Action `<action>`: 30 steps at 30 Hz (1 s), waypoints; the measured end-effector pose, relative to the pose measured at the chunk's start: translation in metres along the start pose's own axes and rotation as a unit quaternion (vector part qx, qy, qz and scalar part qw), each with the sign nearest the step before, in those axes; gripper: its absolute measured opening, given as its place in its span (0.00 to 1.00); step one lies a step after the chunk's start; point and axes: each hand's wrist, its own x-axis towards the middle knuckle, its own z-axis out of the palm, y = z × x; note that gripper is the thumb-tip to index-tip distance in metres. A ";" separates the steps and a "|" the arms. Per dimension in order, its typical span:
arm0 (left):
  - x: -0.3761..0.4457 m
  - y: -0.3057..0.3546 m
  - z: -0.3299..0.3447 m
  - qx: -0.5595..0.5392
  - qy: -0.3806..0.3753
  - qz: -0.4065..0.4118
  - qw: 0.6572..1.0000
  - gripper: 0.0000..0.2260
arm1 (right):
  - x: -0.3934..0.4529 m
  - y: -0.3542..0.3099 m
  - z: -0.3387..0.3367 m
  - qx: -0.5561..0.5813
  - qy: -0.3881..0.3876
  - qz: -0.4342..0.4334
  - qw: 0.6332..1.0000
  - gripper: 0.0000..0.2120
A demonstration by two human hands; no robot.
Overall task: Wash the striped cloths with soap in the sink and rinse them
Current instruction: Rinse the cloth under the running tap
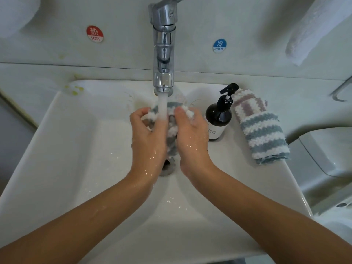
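Note:
A wet blue-and-white striped cloth [172, 130] is bunched between my two hands over the white sink [76, 149]. My left hand [147, 138] grips its left side and my right hand [192, 138] grips its right side. Water runs from the chrome faucet [163, 54] straight onto the cloth's top. Both hands and forearms are wet. On the sink's right ledge lie a folded blue-and-white striped cloth [264, 138] and, behind it, a pink-and-white striped cloth [247, 103]. A dark soap pump bottle [219, 119] stands next to them.
The drain [168, 166] shows partly below my hands. Red HOT [95, 33] and blue COLD [219, 45] stickers sit on the wall beside the faucet. A white towel [316, 29] hangs at upper right. A toilet [327, 149] stands to the right of the sink.

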 end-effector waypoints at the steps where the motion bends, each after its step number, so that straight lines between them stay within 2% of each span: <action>1: -0.003 -0.002 0.002 0.001 -0.012 -0.018 1.000 0.10 | 0.000 -0.001 -0.001 0.014 0.006 0.000 1.000 0.04; 4: -0.008 -0.004 0.005 0.013 -0.016 -0.031 0.999 0.10 | 0.000 0.000 -0.001 0.024 -0.006 -0.016 1.000 0.05; 8: 0.000 -0.004 0.002 -0.007 0.042 0.012 0.999 0.07 | -0.005 0.002 0.001 0.008 -0.049 -0.038 0.998 0.05; 11: 0.006 -0.003 0.001 -0.023 0.071 0.029 0.997 0.03 | -0.010 0.001 0.003 -0.009 -0.091 -0.051 0.995 0.14; 13: 0.009 -0.002 -0.001 -0.042 0.075 0.039 0.996 0.06 | -0.010 0.002 0.003 -0.034 -0.128 -0.049 0.990 0.22; 15: 0.011 0.000 -0.004 -0.049 0.072 0.049 0.995 0.08 | -0.009 0.000 0.003 -0.055 -0.159 -0.037 0.985 0.25; 17: 0.014 0.000 -0.006 -0.044 0.073 0.051 0.995 0.11 | -0.006 -0.002 0.003 -0.073 -0.174 -0.033 0.981 0.24; 22: 0.016 0.003 -0.007 -0.043 0.064 0.044 0.996 0.17 | -0.007 -0.002 0.002 -0.117 -0.151 -0.073 0.979 0.10; 26: 0.011 0.003 -0.005 -0.014 0.065 0.067 0.996 0.19 | -0.011 -0.002 0.002 -0.113 -0.114 -0.064 0.985 0.12; 28: 0.007 0.001 -0.002 0.003 0.063 0.068 0.996 0.17 | -0.009 0.002 0.004 -0.095 -0.085 -0.078 0.989 0.10; 30: 0.004 -0.002 0.000 0.016 0.046 0.031 0.998 0.10 | -0.006 0.005 0.005 -0.071 -0.054 -0.076 0.993 0.06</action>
